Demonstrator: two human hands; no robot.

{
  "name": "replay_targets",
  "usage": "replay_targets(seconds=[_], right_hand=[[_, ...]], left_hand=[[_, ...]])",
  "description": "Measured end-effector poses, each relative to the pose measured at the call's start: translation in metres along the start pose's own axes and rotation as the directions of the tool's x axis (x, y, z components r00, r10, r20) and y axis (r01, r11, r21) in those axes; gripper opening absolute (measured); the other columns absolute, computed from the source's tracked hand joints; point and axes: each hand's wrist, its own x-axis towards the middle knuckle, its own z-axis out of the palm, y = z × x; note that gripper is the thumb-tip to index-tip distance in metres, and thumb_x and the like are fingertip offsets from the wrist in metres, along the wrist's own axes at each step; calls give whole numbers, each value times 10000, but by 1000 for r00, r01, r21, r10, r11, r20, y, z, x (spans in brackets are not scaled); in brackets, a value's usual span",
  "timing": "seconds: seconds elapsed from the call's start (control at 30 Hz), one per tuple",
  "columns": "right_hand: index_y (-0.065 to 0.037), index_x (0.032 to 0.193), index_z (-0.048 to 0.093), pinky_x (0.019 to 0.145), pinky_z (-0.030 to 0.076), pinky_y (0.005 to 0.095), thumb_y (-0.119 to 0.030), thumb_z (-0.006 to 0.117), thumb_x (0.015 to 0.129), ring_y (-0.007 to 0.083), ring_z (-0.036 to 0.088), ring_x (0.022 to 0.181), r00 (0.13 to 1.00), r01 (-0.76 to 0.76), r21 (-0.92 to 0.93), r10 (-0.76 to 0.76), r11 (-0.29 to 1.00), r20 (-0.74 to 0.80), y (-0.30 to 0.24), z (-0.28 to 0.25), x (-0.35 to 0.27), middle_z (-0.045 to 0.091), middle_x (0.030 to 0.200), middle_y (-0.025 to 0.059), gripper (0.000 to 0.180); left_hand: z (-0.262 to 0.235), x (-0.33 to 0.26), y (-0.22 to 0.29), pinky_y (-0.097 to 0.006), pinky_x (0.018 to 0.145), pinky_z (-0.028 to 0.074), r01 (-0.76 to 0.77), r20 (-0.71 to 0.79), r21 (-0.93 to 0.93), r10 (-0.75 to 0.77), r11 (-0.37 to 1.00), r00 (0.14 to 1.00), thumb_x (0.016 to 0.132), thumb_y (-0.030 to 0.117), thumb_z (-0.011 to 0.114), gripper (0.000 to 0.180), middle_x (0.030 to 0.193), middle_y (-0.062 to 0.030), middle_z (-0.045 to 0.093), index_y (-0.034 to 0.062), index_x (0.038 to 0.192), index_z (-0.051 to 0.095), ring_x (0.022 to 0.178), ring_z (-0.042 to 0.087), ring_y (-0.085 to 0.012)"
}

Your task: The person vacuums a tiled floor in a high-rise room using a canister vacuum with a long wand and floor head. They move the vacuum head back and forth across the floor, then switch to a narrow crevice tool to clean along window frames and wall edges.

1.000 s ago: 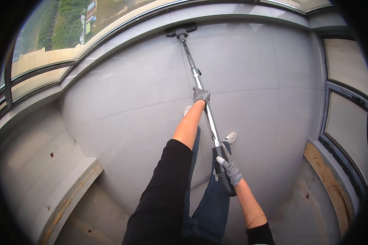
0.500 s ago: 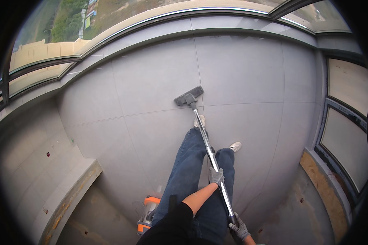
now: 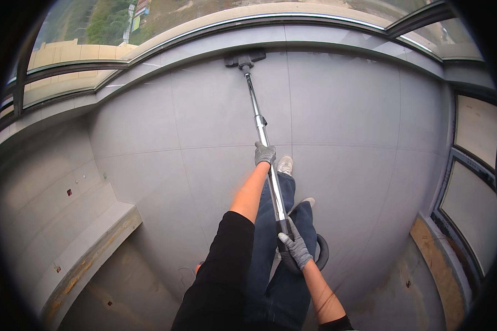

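Note:
A vacuum cleaner's shiny metal wand (image 3: pixel 276 193) slants away from me over the grey tiled floor. Its dark floor head (image 3: pixel 245 59) lies at the far edge, against the base of the window ledge. My left hand (image 3: pixel 265 154), in a grey glove, is closed around the middle of the wand. Lower down, my gloved right hand (image 3: pixel 296 246) grips the black handle at the near end. From that handle a black hose (image 3: pixel 322 254) curls round to the right. Just a bit of the orange vacuum body (image 3: pixel 198 267) shows beside my left sleeve.
A low ledge below wide windows (image 3: pixel 204 52) curves across the far side. To the left runs a raised step (image 3: pixel 94 256) with a rough edge; at right stand framed panels (image 3: pixel 469 204) above a rough-edged sill (image 3: pixel 439 265). My shoes (image 3: pixel 285 165) stand beside the wand.
The floor head has slid forward from mid-floor to the window ledge. Both my hands have moved forward with the wand, arms stretched further out. The vacuum body is now mostly hidden.

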Motion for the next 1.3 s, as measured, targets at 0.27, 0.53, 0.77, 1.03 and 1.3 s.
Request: replay_targets(seconds=[0.27, 0.53, 0.77, 1.03, 1.3], right_hand=[[-288, 1527, 170, 480, 498, 313, -85, 742, 804, 139, 543, 558, 987, -127, -321, 88, 938, -133, 112, -74, -112, 611, 924, 82, 944], [-241, 1523, 217, 622, 529, 302, -139, 782, 774, 175, 601, 756, 974, 99, -609, -203, 787, -104, 171, -105, -169, 594, 1164, 81, 943], [-248, 1518, 228, 454, 491, 312, -173, 737, 822, 165, 555, 560, 969, 231, -397, -248, 888, 10, 51, 44, -12, 599, 916, 106, 866], [-284, 1536, 106, 538, 522, 342, -191, 736, 838, 185, 595, 653, 924, 358, -513, -374, 780, 77, 142, 176, 38, 582, 949, 96, 945], [-236, 1541, 81, 627, 529, 320, -186, 771, 810, 162, 594, 702, 998, -53, -458, 67, 887, 14, 232, 227, -75, 590, 1028, 100, 1007]], left_hand=[[57, -135, -132, -335, 345, 477, 196, 135, -311, -161, 930, 978, 877, 168, 648, 377, 822, -155, 591, 52, 1095, 363, 485, 605, -211], [83, -279, -225, -315, 342, 452, 501, 452, -498, -281, 708, 847, 882, 73, 653, 364, 674, -68, 534, 93, 1027, 319, 456, 556, -162], [-53, -69, -85, -323, 384, 460, 188, 243, -636, -37, 748, 969, 842, 74, 618, 264, 667, -91, 557, 36, 1002, 411, 477, 546, -173], [-176, 1, -132, -331, 409, 485, 76, 227, -395, 17, 915, 974, 785, 45, 620, 416, 754, -112, 565, 10, 1106, 356, 530, 565, -180], [-237, -108, -293, -313, 339, 454, 412, 355, -494, -254, 766, 900, 875, 108, 648, 370, 714, -81, 556, 88, 1091, 349, 446, 545, -162]])
